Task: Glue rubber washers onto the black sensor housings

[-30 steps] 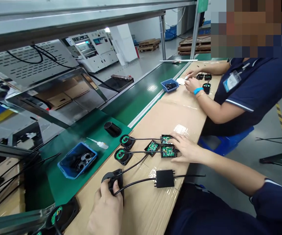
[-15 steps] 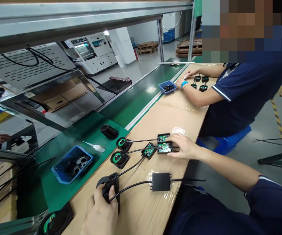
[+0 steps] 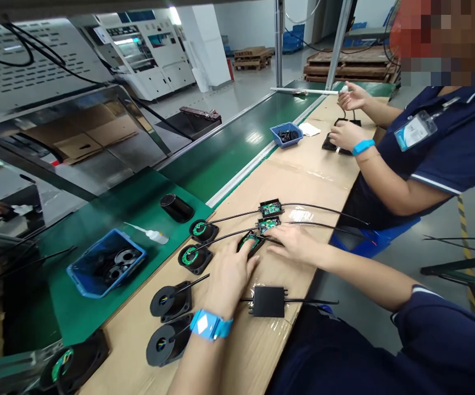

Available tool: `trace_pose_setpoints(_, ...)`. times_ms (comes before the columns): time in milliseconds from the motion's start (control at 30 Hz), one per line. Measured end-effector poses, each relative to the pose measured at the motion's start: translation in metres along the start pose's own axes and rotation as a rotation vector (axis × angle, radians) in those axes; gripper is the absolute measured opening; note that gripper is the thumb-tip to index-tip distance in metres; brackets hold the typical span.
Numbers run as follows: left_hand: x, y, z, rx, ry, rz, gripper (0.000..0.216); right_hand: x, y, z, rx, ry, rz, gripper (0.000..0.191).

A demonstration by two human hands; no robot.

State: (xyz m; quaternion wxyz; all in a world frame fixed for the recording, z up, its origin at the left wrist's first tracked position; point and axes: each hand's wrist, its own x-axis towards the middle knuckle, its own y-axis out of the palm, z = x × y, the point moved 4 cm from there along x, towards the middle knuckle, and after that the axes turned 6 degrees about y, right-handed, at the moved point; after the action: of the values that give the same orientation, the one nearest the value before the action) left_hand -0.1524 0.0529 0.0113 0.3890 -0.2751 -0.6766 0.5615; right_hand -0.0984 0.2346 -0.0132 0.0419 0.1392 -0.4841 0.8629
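Observation:
My left hand (image 3: 229, 271), with a blue wristband, reaches over the cardboard and its fingers close on a small black box with a green circuit board (image 3: 250, 243). Beside it, my right hand (image 3: 297, 241) has its fingers bent around a black cable (image 3: 270, 240) at the box's right end; the fingertips are partly hidden. Two similar open boxes, an upper one (image 3: 270, 208) and a middle one (image 3: 268, 225), lie just beyond, wired to round black housings (image 3: 203, 231) with green boards. Nearer me lie a closed black box (image 3: 268, 302) and two capped round housings (image 3: 169, 302).
On the green mat are a blue bin (image 3: 107, 263) of round parts, a white dropper bottle (image 3: 156, 236) and a black cup (image 3: 177, 208). Another black housing (image 3: 74, 362) stands lower left. A co-worker (image 3: 430, 148) sits farther along, hands over black parts near a blue tray (image 3: 286, 135).
My left hand has left the round housing and moved up to the tilted box. My right hand has left the middle box and come to the tilted box's cable end. The co-worker's hands have shifted.

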Motion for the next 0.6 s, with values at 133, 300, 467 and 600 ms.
trace_pose_setpoints(133, 0.004, 0.015, 0.012, -0.022, 0.017, 0.051, 0.029, 0.007, 0.006, 0.005, 0.028, 0.011, 0.053, 0.026)
trace_pose_setpoints(300, -0.029, 0.013, 0.017, -0.053, 0.035, 0.055, 0.026, 0.014, 0.003, 0.017, 0.068, -0.025, 0.175, 0.027)
trace_pose_setpoints(467, -0.043, 0.014, 0.017, -0.088, 0.061, 0.068, 0.028, 0.024, 0.006, 0.024, 0.081, -0.063, 0.294, 0.023)
trace_pose_setpoints(600, -0.045, 0.016, 0.017, -0.110, 0.099, 0.076, 0.032, 0.037, 0.008, 0.026, 0.058, -0.089, 0.367, 0.022)
